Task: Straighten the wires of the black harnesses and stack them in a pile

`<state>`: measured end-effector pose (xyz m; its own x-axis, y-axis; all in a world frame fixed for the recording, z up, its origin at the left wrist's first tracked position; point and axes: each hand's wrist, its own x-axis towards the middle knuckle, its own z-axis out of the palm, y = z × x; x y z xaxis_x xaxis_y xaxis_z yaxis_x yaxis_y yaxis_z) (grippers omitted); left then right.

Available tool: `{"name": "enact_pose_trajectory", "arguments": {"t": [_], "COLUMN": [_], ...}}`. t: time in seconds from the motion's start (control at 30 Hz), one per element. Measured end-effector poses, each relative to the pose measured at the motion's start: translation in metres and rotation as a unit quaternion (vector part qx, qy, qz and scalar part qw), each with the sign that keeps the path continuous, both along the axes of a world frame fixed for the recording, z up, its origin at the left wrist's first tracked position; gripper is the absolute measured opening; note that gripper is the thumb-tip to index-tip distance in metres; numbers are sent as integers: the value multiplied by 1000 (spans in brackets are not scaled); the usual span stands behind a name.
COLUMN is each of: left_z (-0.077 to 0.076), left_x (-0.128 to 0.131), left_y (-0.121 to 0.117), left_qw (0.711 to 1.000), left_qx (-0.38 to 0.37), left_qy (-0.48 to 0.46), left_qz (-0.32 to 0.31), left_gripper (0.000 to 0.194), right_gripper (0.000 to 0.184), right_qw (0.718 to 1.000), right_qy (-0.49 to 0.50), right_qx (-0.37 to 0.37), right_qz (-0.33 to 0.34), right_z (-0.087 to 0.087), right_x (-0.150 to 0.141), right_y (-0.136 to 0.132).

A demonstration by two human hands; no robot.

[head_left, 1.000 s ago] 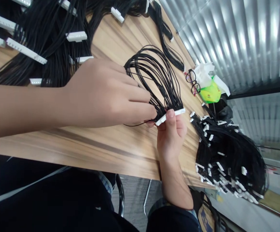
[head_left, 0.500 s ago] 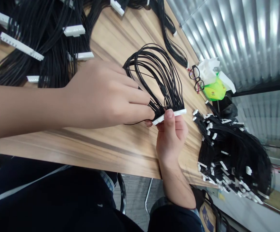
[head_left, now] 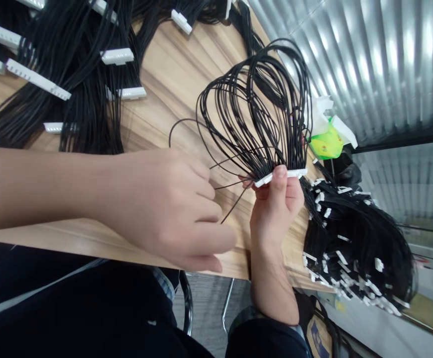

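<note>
Black wire loops | white plastic connector clenched in right fingers | left fingers released

Dark top with pale stripe, blue-checked shirt cuff, bare hands

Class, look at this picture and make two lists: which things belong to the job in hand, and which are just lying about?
In use:
right hand
white connector, gripped by it
black wires
left hand, near loose wire ends

Lying about:
wire heap
wire bundles
green packet
table
</note>
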<state>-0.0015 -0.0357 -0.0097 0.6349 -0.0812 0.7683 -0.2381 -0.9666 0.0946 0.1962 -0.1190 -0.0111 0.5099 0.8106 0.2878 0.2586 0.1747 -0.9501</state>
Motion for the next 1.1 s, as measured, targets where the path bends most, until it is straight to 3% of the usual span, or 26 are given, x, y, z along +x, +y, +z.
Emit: {"name": "enact_pose_trajectory", "arguments": {"t": [0.1,0.27,0.33,0.43,0.6,0.77,0.83,0.93,1.1], "left_z": [4,17,20,24,36,33,28,25,28], "left_x": [-2,0,1,0,-1,0,-3,-8,-10], "left_y": [0,20,26,29,30,40,45,52,55], "left_qw": [992,938,918,907,902,907,934,970,965], "left_qx": [-52,-118,-127,-134,-116,-66,-50,-67,-139], "left_qy": [53,147,175,205,244,258,215,170,220], "left_qz": [103,292,332,343,336,327,280,161,36], "left_gripper": [38,41,45,38,26,45,53,54,37], "right_gripper": [27,28,29,30,30,22,21,24,27], "right_qw": [1000,988,981,978,980,959,953,949,928], "right_qy": [-19,-148,-181,-179,-153,-159,-145,-116,-51], "right_qx": [-5,-41,-60,-87,-84,-107,-111,-124,-139], "right_qz": [10,12,27,57,93,208,241,265,341], "right_z": [-2,-6,-5,-2,7,12,13,14,13], "right_x": [0,5,8,9,8,19,24,28,23], "right_y": [-1,-14,-18,-18,-12,-16,-19,-22,-19]}}
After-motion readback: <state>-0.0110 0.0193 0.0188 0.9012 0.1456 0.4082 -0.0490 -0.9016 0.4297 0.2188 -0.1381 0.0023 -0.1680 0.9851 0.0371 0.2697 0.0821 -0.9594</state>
